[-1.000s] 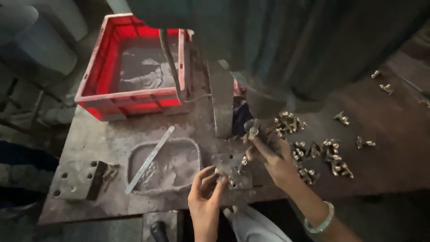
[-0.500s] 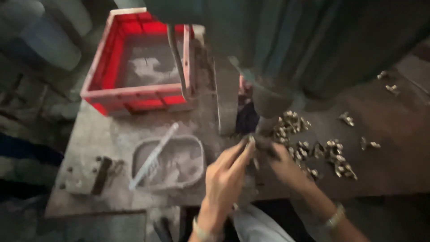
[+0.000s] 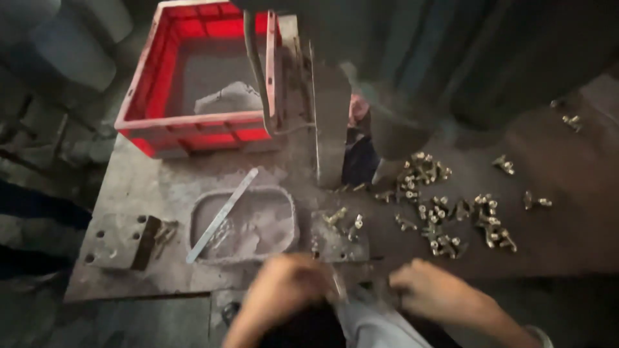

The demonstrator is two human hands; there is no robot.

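On the far left of the dusty grey metal counter [image 3: 161, 187] lies a thick grey metal block with bolt holes [image 3: 122, 241], flat and out of the way. Behind it stands a red plastic crate [image 3: 193, 132] with a grey heap inside, pushed to the back edge, maybe so it can catch or keep things without crowding the front. Next comes a shallow grey tray with rounded corners [image 3: 248, 225], full of dust, and a flat metal strip [image 3: 222, 214] leans across it from the rim down into the tray. In the middle a big dark machine [image 3: 412, 71] hangs over the counter. Near the front edge the left hand [image 3: 284, 290] is blurred; its grip looks curled in, but I cannot tell if it holds anything. Just right of it the right hand [image 3: 429, 293] lies low, fingers bent, and I cannot tell what it holds either. Both hands sit close together by a few small brass fittings [image 3: 342, 222]. More of them, a pile of brass fittings [image 3: 451, 212], are spread on the right, within easy reach.
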